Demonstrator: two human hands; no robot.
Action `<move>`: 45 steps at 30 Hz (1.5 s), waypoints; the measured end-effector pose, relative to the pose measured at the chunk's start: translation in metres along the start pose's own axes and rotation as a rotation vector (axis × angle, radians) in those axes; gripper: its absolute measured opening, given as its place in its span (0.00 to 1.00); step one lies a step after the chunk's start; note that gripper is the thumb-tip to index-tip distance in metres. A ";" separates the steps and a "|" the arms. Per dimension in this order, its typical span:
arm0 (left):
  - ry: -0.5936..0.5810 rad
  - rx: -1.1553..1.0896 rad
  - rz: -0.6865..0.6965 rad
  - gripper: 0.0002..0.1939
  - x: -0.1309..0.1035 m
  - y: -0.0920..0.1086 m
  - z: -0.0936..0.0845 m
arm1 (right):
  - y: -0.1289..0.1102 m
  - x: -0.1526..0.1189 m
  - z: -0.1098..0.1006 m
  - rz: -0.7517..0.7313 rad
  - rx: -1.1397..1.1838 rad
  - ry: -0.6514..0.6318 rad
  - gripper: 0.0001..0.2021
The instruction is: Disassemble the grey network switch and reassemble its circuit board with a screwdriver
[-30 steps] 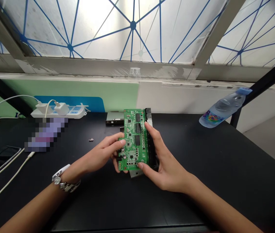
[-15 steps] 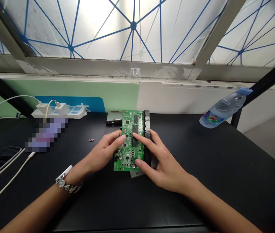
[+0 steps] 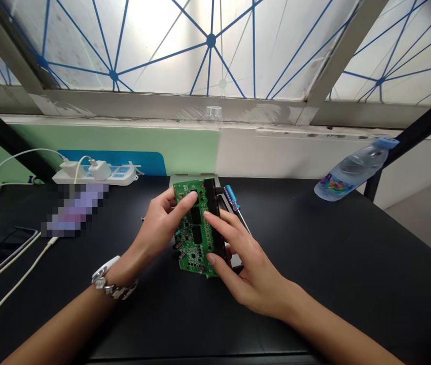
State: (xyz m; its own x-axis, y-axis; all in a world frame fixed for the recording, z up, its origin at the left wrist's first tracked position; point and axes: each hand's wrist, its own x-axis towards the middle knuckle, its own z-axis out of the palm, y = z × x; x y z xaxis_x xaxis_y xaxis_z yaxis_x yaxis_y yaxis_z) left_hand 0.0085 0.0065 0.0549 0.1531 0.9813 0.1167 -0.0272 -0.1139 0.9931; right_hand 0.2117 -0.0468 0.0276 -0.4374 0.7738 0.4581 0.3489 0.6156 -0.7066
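A green circuit board (image 3: 189, 256) with dark chips and a black connector strip (image 3: 211, 195) along its right edge is tilted in front of me, above the black desk. My left hand (image 3: 164, 218) grips its left side, with the thumb on the face near the top and the other fingers mostly hidden. My right hand (image 3: 244, 253) holds the right side, thumb at the lower edge and index finger on the face. Behind the board is a grey metal casing (image 3: 194, 177), mostly covered. A blue-handled screwdriver (image 3: 232, 199) lies just beyond my right fingers.
A white power strip (image 3: 120, 176) with plugs and cables stands at the back left, near a blurred purple item (image 3: 74, 210). Small screws (image 3: 143, 219) show partly beside my left hand. At the right back a water bottle (image 3: 352, 170) leans over.
The board has moved left and slightly down, and its face has tilted into darker light. The screwdriver and more of the casing behind have come into view. Both hands have shifted with the board.
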 end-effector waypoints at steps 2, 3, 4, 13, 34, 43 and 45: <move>0.001 -0.044 -0.012 0.21 0.002 0.000 -0.001 | -0.001 0.000 0.003 -0.004 0.050 -0.002 0.38; -0.009 -0.061 -0.017 0.20 0.002 0.000 -0.002 | -0.002 -0.001 0.003 0.011 0.078 0.003 0.38; -0.023 -0.075 -0.018 0.20 0.002 0.000 -0.002 | -0.002 -0.001 0.004 0.033 0.107 0.011 0.38; -0.139 -0.121 -0.010 0.22 0.000 -0.003 -0.008 | -0.004 0.003 0.003 0.250 0.391 0.031 0.35; -0.116 -0.149 -0.057 0.23 0.000 -0.010 -0.016 | 0.009 0.000 -0.015 0.226 0.465 -0.199 0.44; -0.047 -0.167 -0.115 0.24 0.001 -0.003 -0.017 | 0.012 0.003 -0.013 0.048 0.340 -0.120 0.33; -0.048 -0.184 -0.125 0.23 0.001 -0.002 -0.016 | 0.014 0.003 -0.014 -0.028 0.272 -0.080 0.34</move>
State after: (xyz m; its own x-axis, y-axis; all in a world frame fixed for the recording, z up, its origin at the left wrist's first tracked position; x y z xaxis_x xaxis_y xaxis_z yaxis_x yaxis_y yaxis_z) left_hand -0.0076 0.0099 0.0525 0.2133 0.9770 -0.0023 -0.1844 0.0426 0.9819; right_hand 0.2266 -0.0339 0.0268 -0.5115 0.7363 0.4430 0.1053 0.5653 -0.8181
